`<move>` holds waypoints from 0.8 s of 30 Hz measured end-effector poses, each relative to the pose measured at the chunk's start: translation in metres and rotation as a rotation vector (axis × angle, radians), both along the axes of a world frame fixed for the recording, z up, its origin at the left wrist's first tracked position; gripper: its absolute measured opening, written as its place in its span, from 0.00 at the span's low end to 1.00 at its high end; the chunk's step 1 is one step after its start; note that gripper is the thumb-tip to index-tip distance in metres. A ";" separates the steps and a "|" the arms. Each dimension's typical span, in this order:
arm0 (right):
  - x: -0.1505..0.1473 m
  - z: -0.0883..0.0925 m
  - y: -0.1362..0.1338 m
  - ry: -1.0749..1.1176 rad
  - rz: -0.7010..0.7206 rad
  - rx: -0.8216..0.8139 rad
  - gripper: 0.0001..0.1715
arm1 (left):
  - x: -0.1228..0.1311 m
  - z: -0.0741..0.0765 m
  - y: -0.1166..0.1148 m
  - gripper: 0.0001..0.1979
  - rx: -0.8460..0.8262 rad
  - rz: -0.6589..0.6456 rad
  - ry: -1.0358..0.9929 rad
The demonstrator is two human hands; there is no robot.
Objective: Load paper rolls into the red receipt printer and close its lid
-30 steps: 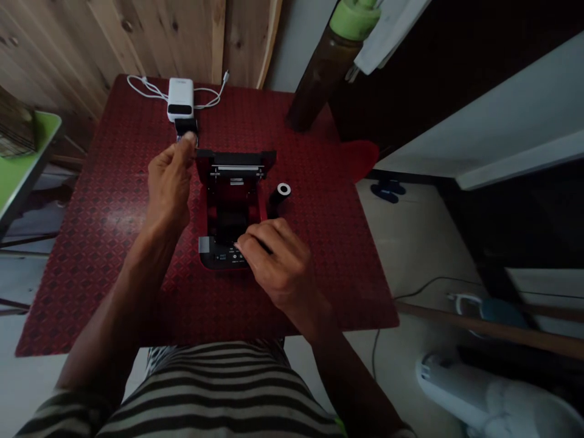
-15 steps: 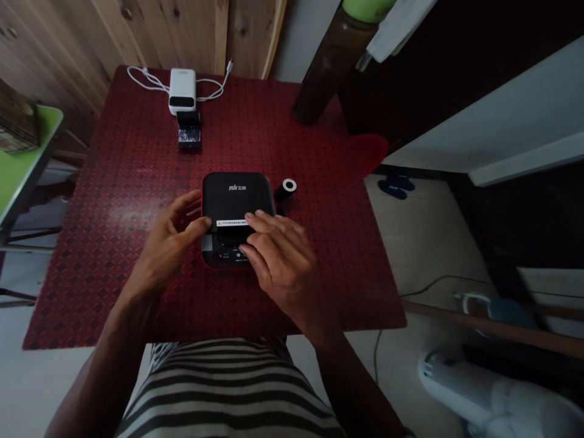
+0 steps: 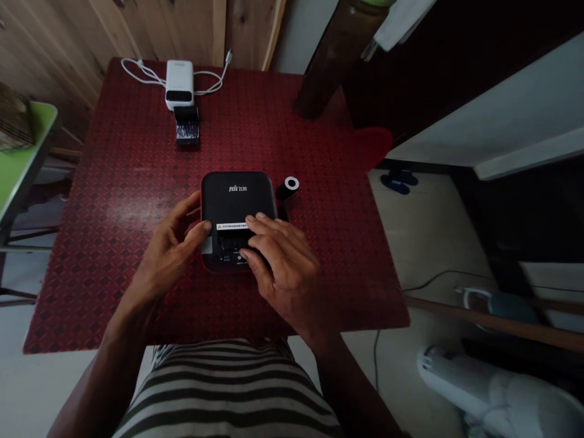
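Note:
A black square device point(image 3: 237, 198) with a white label strip and a slot along its near part rests on the red patterned table point(image 3: 118, 243). My left hand point(image 3: 171, 252) grips its left edge, thumb on top and fingers at the side. Over its near right part lies my right hand point(image 3: 285, 258), fingertips on the label's right end and thumb by the slot; whatever is under the fingers is hidden. Just right of the device is a black roll point(image 3: 287, 187) with a white core.
Farther back are a white power bank point(image 3: 179, 82) with a white cable point(image 3: 212, 90) and a folded black strip point(image 3: 187, 128). A tall brown bottle point(image 3: 322, 73) stands at the back right, near a red rounded object point(image 3: 374, 147).
The view has shifted slightly, so the things at the back sit a little higher. Both hands stay on the device, with the right hand's fingers barely moved.

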State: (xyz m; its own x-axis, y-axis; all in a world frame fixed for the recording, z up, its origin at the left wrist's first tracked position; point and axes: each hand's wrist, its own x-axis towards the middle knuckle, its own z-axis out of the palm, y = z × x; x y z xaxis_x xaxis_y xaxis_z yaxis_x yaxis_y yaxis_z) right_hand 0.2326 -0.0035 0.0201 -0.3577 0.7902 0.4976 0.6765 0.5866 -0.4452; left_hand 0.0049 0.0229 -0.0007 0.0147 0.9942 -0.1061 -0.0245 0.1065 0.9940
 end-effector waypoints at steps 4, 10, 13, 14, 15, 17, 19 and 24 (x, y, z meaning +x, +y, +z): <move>0.004 -0.005 -0.007 0.110 -0.018 0.023 0.13 | 0.003 -0.007 -0.011 0.30 -0.015 0.084 0.012; 0.022 -0.038 -0.039 0.367 -0.251 -0.084 0.34 | 0.005 -0.015 -0.031 0.30 -0.033 0.065 -0.056; 0.023 -0.059 -0.051 0.385 -0.274 -0.272 0.42 | 0.004 -0.016 -0.033 0.29 -0.040 0.064 -0.058; 0.021 -0.063 -0.053 0.368 -0.277 -0.312 0.42 | 0.003 -0.016 -0.033 0.29 -0.042 0.060 -0.053; 0.019 -0.067 -0.054 0.350 -0.282 -0.318 0.39 | 0.003 -0.016 -0.032 0.29 -0.043 0.057 -0.049; 0.014 -0.070 -0.054 0.328 -0.285 -0.268 0.33 | 0.003 -0.015 -0.032 0.29 -0.044 0.050 -0.049; 0.010 -0.070 -0.051 0.327 -0.280 -0.209 0.28 | 0.003 -0.014 -0.032 0.30 -0.043 0.051 -0.058; 0.010 -0.069 -0.047 0.310 -0.290 -0.182 0.26 | 0.005 -0.008 -0.030 0.29 -0.053 0.054 -0.076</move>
State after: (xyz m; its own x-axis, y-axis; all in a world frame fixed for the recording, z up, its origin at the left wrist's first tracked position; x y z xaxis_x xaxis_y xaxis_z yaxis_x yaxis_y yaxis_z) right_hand 0.2422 -0.0503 -0.0489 0.0348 0.9201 0.3900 0.6200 0.2862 -0.7305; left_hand 0.0102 -0.0066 -0.0084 -0.0286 0.9868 -0.1593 -0.1070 0.1554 0.9820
